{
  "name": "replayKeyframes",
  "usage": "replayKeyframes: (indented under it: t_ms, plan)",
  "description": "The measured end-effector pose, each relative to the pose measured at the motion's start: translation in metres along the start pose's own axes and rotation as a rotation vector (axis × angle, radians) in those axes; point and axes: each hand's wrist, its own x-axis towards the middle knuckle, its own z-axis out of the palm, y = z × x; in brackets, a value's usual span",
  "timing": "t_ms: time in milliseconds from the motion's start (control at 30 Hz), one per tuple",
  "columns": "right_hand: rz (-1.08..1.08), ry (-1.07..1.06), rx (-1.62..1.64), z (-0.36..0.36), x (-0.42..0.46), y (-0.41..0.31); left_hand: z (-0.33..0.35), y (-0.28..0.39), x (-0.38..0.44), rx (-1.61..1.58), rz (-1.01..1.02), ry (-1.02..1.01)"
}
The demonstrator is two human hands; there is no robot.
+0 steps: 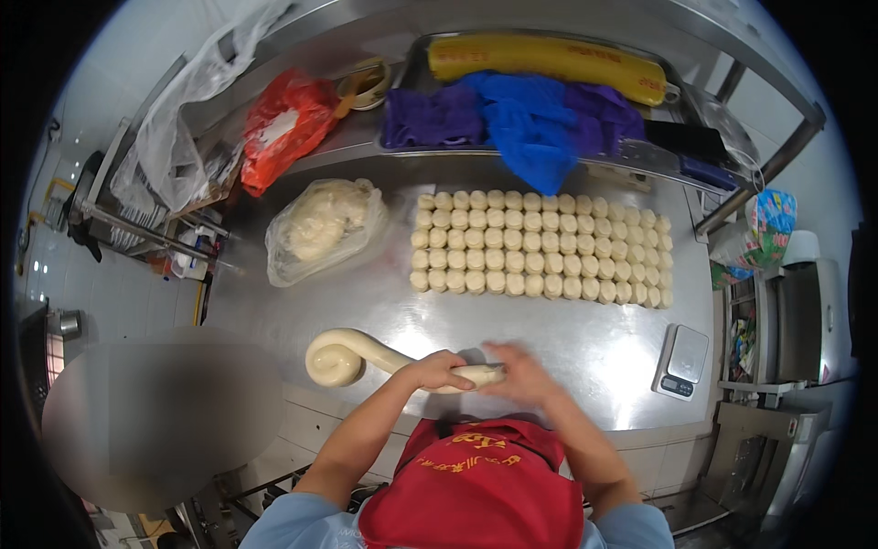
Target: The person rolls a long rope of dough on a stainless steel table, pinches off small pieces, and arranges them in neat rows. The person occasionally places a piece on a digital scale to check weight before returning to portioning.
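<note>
A thick rope of pale dough (376, 351) lies on the steel table, its left end coiled into a spiral. My left hand (439, 371) is closed round the rope near its right end, thumb on top. Right beside that end is my right hand (519, 376), blurred, its fingers spread; whether it touches the dough is unclear. Beyond my hands, small round dough pieces (542, 250) stand in tight rows. A larger mass of dough (319, 223) rests in a clear plastic bag at the back left.
A digital scale (682, 360) stands at the table's right side. Along the back, a shelf bears a metal tray (439, 152) with purple and blue cloths (531, 117), a yellow roll of film (549, 65) and a cleaver (686, 141). A red plastic bag (288, 130) lies left of it.
</note>
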Motion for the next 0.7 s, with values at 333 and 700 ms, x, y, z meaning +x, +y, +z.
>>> replayKeyframes:
  t_ms: [333,700]
  plan:
    - [0.877,0.021,0.506,0.076,-0.023,-0.007,0.002,-0.125,-0.119,0.197,-0.428,1.590]
    - [0.812,0.704,0.868,0.137,-0.039,-0.031,-0.016,-0.222,-0.172,-1.121,-0.158,1.192]
